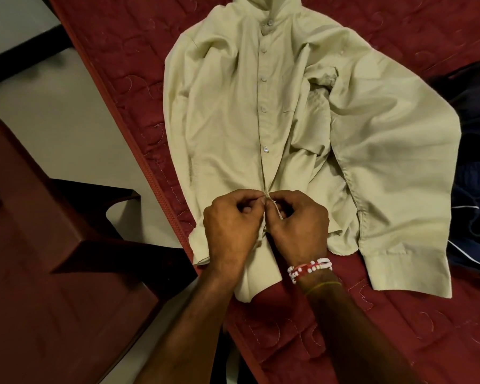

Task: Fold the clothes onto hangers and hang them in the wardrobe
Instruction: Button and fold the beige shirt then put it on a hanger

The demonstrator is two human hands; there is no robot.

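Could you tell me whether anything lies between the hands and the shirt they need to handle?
Nothing visible does: the left hand and the right hand both pinch the shirt at its front placket. No hanger or wardrobe is in view.

Dark red quilted bed cover (pixel 128 87). Flat on it, pale green button shirt (pixel 225 120); right of shirt, dark blue clothes (pixel 477 139).

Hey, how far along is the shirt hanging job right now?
Early. Done: the beige shirt lies spread on the red bedcover, upper buttons fastened. In hand: left hand and right hand pinch the placket near the hem. Left: hanger and wardrobe, neither in view.
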